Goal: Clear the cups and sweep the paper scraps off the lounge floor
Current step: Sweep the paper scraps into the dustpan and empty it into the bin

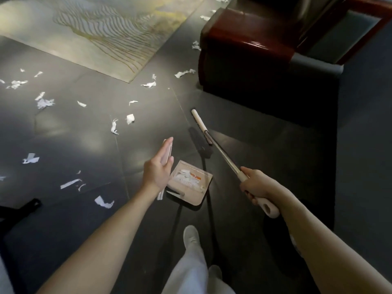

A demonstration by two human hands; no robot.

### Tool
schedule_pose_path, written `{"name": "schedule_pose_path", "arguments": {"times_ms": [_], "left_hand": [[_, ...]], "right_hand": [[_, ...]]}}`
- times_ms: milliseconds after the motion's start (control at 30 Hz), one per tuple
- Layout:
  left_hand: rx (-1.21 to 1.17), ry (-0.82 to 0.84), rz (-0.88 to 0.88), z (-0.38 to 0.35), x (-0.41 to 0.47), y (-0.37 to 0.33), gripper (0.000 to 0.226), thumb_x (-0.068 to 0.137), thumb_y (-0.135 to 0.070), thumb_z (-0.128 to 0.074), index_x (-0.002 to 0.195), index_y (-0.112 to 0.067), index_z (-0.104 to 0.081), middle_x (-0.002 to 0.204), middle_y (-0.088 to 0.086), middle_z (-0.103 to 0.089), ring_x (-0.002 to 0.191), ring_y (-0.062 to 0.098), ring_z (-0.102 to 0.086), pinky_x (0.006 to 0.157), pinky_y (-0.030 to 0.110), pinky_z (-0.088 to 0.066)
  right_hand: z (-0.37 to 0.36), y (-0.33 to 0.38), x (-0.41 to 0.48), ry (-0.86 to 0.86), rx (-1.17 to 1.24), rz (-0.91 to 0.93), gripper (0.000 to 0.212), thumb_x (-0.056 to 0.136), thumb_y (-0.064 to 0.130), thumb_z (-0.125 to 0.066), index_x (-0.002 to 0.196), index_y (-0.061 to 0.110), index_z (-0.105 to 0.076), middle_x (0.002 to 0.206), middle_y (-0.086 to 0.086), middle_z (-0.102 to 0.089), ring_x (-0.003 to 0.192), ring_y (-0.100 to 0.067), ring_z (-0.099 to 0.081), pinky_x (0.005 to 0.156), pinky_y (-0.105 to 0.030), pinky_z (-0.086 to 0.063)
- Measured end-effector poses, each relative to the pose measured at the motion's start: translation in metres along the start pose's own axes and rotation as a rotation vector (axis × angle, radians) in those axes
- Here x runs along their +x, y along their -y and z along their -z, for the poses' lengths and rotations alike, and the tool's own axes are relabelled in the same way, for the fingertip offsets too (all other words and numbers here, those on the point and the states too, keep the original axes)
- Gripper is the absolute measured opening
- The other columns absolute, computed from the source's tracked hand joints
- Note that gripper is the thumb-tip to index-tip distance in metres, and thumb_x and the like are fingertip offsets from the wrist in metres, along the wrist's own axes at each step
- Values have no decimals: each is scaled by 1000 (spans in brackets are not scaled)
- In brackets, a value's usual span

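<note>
White paper scraps [114,126] lie scattered over the dark tiled floor [84,141], with more by the armchair [184,73]. My right hand [255,186] grips the pale grip of a broom handle [224,160]; its white head with dark bristles [201,126] rests on the floor ahead. My left hand [158,169] holds the pale upright handle of a beige dustpan [198,198]. The pan sits on the floor between my hands with several scraps [186,179] inside. No cups are in view.
A patterned rug [95,28] covers the floor at the upper left. A dark red wooden armchair [265,49] stands at the upper right, close to the broom head. A black chair base [19,211] shows at the lower left. My shoe [191,234] is behind the dustpan.
</note>
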State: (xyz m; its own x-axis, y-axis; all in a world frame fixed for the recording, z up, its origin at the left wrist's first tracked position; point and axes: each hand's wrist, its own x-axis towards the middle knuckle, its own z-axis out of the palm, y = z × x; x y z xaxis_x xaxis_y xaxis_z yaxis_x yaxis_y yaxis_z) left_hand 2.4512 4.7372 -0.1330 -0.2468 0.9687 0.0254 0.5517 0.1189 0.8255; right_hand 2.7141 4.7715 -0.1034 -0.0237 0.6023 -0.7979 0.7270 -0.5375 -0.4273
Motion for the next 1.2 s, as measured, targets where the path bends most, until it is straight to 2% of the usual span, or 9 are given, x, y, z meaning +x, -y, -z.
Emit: {"name": "schedule_pose_path", "arguments": {"times_ms": [133, 267, 333, 400, 467, 633, 767, 967, 1200], "left_hand": [[-2, -43, 12, -7, 41, 13, 56, 94, -4, -53, 142, -30, -42, 134, -24, -40, 116, 33, -59, 98, 41, -47], [-142, -145, 123, -29, 74, 5, 56, 93, 3, -50, 143, -21, -44, 145, -10, -42, 120, 35, -55, 96, 51, -49], [-176, -209, 185, -40, 90, -2, 58, 92, 7, -47, 144, -18, -42, 145, -8, -42, 129, 19, -47, 106, 26, -42], [-148, -212, 199, -46, 102, -9, 61, 91, 10, -47, 145, -17, -40, 148, -2, -41, 131, 5, -39, 95, -5, -25], [-147, -178, 186, -51, 110, -13, 62, 90, 13, -47, 145, -15, -40, 149, 4, -40, 132, 6, -37, 89, -10, -18], [-101, -182, 192, -42, 107, -3, 60, 91, 10, -47, 146, -15, -39, 147, 4, -43, 133, 19, -43, 86, -12, -18], [-66, -212, 203, -21, 80, 6, 60, 93, 8, -47, 147, -14, -36, 150, -1, -38, 136, 17, -38, 95, -8, -21], [-97, -372, 311, 2, 10, 5, 56, 96, 0, -48, 147, -21, -37, 137, -21, -32, 117, -23, -24, 89, -10, -21], [-58, -460, 485, 21, -80, 6, 43, 102, -37, -36, 144, -33, -31, 141, -21, -31, 128, 0, -32, 105, 13, -22]], "right_hand": [[3, 24, 49, 11, -58, -30, 75, 92, 9, -53, 153, 31, -15, 89, -10, -60, 56, -13, -53, 38, -21, -41], [0, 35, 83, 147, -58, -97, 73, 94, 11, -51, 153, 32, -14, 78, -7, -58, 53, -10, -51, 43, -22, -43], [3, 34, 85, 245, -14, -155, 74, 92, 8, -55, 151, 35, -18, 67, -4, -57, 45, -7, -50, 42, -21, -42], [9, 32, 77, 321, -21, -206, 76, 89, 6, -58, 148, 39, -23, 62, -2, -58, 41, -5, -49, 40, -19, -41], [17, 31, 63, 384, -38, -240, 78, 87, 5, -59, 147, 41, -24, 62, -1, -59, 41, -4, -49, 39, -17, -40], [55, 45, 39, 417, 16, -215, 75, 89, 3, -56, 146, 42, -25, 61, -1, -56, 42, -5, -46, 38, -17, -39], [74, 70, 26, 429, -108, -135, 75, 89, 5, -57, 143, 46, -25, 78, -6, -60, 44, -5, -49, 40, -18, -41], [75, 112, 26, 458, -293, 19, 73, 89, 4, -55, 144, 44, -28, 74, -7, -59, 42, -6, -48, 39, -19, -42], [21, 157, 30, 594, -454, 147, 62, 89, 2, -56, 137, 35, -37, 71, -6, -59, 42, -6, -48, 40, -19, -43]]}}
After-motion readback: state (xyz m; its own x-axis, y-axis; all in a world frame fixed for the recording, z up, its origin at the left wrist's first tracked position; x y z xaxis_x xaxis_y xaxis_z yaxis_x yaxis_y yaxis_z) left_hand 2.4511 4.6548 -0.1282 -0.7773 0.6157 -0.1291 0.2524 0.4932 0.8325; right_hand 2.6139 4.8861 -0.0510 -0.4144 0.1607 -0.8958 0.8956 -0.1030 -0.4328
